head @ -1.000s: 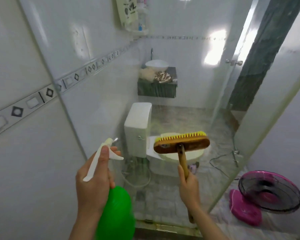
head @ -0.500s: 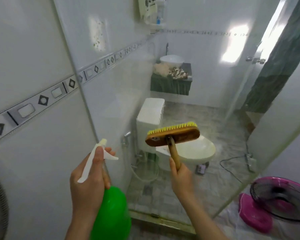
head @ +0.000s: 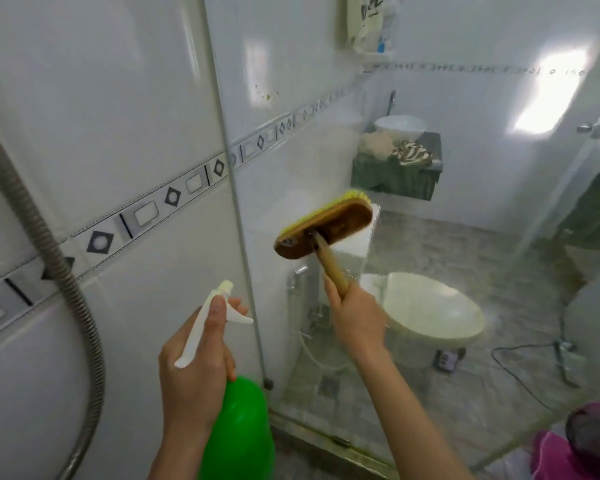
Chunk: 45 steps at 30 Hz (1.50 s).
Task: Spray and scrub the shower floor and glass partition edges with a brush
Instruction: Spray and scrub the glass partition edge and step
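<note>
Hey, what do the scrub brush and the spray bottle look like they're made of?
Brush: the head and handle look like varnished wood, brown and glossy with a grain-like tone; the yellow bristles are probably plastic. Spray bottle: bright green body and white trigger both look like smooth moulded plastic, slightly shiny.

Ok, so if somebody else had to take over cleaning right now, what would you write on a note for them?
Left hand: holds the green spray bottle, nozzle aimed toward the glass partition edge, thumb lying along the top of the sprayer head.
Right hand: grips the wooden handle of the scrub brush, raised with its yellow bristles toward the glass partition.
Done: can't tell how much has been sprayed; no foam shows.
Left: spray the partition edges and scrub them, then the shower floor along the bottom rail.
Note: the shower hose hangs on the left.
</note>
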### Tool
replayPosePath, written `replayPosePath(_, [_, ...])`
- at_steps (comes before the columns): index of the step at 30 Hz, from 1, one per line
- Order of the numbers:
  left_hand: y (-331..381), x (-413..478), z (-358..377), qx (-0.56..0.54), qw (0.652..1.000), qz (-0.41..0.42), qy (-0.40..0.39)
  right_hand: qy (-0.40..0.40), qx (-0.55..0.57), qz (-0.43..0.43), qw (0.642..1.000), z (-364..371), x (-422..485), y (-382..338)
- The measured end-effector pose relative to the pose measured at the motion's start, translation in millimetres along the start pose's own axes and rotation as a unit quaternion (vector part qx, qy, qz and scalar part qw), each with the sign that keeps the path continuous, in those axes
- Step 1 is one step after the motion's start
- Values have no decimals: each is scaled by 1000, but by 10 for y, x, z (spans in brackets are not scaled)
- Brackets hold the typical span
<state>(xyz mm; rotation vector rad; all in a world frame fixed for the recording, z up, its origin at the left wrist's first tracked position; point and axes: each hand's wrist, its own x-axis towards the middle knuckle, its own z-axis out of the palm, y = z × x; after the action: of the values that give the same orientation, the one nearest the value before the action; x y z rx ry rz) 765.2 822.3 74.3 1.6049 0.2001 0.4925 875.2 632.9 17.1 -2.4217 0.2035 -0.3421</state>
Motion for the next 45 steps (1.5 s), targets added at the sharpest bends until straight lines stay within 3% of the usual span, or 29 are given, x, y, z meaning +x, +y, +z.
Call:
replayPosePath(3, [2, 14, -3, 15, 1000, 2, -2, 0, -38, -86, 996, 27, 369, -622])
replayPosePath(5, [30, 13, 22, 9, 1000, 2, 3, 12, -54, -102, 993, 8, 473, -538])
replayPosePath(10, [32, 10, 82, 4, 1000, 12, -16, 34, -25, 1, 999, -67, -181, 962])
replayPosePath(12, [6, 1, 131, -2, 1000, 14, -25, 51, 10, 41, 998, -102, -456, 1233])
replayPosePath(18, [-26, -2, 325, -13, 999, -6, -48, 75, 36, -40, 996, -325, 178, 263])
replayPosePath(20, [-57, -8, 385, -11, 998, -12, -56, 89, 50, -67, 992, -468, 240, 276])
replayPosePath(22, [-81, -3, 473, -13, 997, -14, -72, 105, 51, -32, 993, -521, 19, 720])
replayPosePath(26, [-35, -59, 633, -9, 995, -15, -96, 99, 138, 135, 976, -506, -646, 1457])
replayPosePath(29, [52, -109, 767, -21, 993, -21, -115, 140, 224, 101, 959, -710, -552, 1175])
replayPosePath(35, [207, -271, 936, -23, 992, -15, -124, 181, 235, -3, 955, -1208, 47, 735])
replayPosePath(37, [241, -344, 936, -23, 992, -10, -121, 172, 224, 9, 959, -1099, -156, 1048])
replayPosePath(42, [298, -521, 897, 10, 994, 7, -111, 117, 231, 155, 953, -885, -871, 1862])
replayPosePath(45, [338, -637, 955, 13, 993, -2, -117, 137, 257, 112, 950, -1122, -703, 1690])
